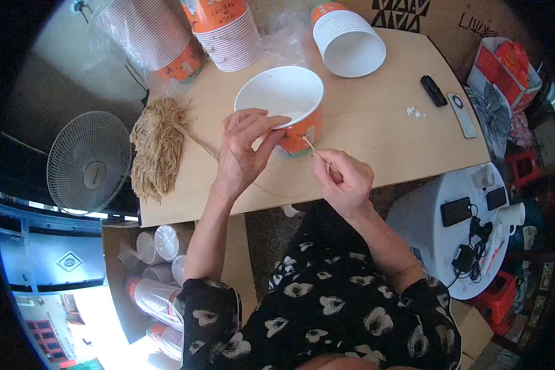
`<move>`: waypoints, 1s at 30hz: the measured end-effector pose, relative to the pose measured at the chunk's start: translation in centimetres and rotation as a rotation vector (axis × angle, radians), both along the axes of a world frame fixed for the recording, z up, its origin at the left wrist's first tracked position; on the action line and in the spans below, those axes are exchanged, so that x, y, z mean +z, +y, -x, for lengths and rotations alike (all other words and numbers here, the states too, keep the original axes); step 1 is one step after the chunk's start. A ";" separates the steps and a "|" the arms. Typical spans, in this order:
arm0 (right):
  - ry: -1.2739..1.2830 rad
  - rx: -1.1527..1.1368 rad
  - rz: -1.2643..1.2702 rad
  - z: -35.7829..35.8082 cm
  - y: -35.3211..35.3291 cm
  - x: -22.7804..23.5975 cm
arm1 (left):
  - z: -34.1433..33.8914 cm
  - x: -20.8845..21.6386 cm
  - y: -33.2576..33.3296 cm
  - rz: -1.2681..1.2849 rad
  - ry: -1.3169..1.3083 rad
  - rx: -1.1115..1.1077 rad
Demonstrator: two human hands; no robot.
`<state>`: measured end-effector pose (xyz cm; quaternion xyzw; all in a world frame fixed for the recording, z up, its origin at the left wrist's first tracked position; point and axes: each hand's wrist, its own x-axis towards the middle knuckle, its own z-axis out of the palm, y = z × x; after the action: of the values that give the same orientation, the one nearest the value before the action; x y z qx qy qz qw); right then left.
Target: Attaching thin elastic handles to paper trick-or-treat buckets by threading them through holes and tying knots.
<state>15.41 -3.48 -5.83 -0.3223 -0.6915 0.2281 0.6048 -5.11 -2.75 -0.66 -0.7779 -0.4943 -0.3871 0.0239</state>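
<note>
A paper bucket [304, 134], orange with a printed pattern outside and white inside, stands on the table near its front edge, its mouth tilted toward me. My left hand [245, 140] grips its near rim, fingers over the edge and thumb outside. My right hand [345, 180] is closed in a pinch on a thin beige cord [310, 144], whose upper end meets the bucket's orange side. Whether the cord passes through the wall I cannot tell. A thick bundle of similar beige cords [158, 151] lies left of my left hand, with strands trailing toward it.
Stacked paper buckets [228, 43] stand at the back, and another stack [351, 46] lies on its side. White bits [415, 112], a black object [433, 90] and a remote [461, 115] are at right. A fan [91, 163] stands left. A round white table [435, 246] holds cables.
</note>
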 end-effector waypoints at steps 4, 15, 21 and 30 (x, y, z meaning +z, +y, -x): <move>-0.040 -0.084 -0.197 1.1 1.6 0.4 | -0.6 -0.1 0.6 0.114 -0.235 -0.032; -0.060 -0.127 -0.286 2.0 3.3 0.2 | -0.8 -0.2 1.2 0.024 -0.220 -0.046; -0.060 -0.142 -0.298 2.0 3.5 -0.1 | -1.1 -0.2 1.2 0.046 -0.228 -0.046; -0.144 -0.145 -0.241 1.7 3.1 -0.5 | -1.3 -0.1 1.4 0.035 -0.223 -0.048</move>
<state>13.73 -0.42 -6.31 -0.3122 -0.7303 0.0756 0.6030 -3.84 -1.37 -0.79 -0.7420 -0.4820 -0.4629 -0.0539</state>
